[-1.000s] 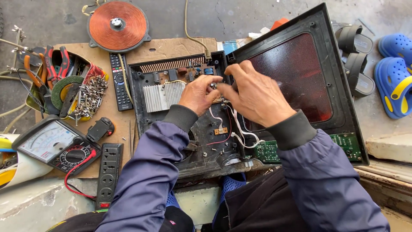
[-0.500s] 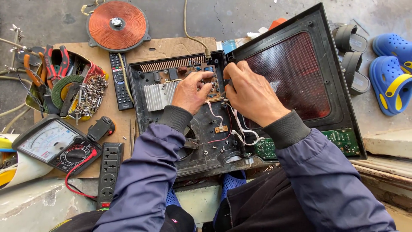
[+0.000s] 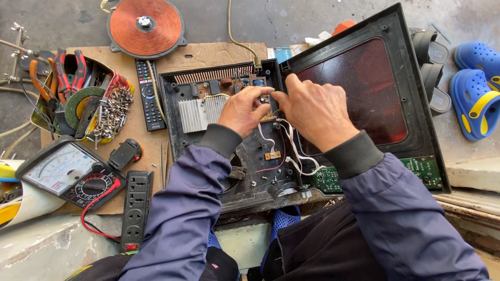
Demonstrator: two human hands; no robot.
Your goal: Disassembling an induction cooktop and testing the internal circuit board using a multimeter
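Partly hidden under hands (image 3: 281, 106): circuit board (image 3: 245, 83)

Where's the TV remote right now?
The remote lies on the cardboard, left of the opened cooker base, just below the copper coil.

An opened black plastic cooker housing (image 3: 229, 140) is lying flat on a sheet of brown cardboard, its inside facing up. A ribbed silver aluminium heat sink (image 3: 200, 113) is sitting in its upper left part, with a row of copper-coloured vent fins running along the top edge. A small circuit board with blue and brown parts (image 3: 245, 86) is lying in the upper right corner. Thin white and red wires (image 3: 291, 151) are trailing from there down across the housing floor to a green circuit board (image 3: 328, 179) at the lower right. The dark red glass top panel in its black frame (image 3: 372, 93) is lying flipped open, just beside the housing on the right.
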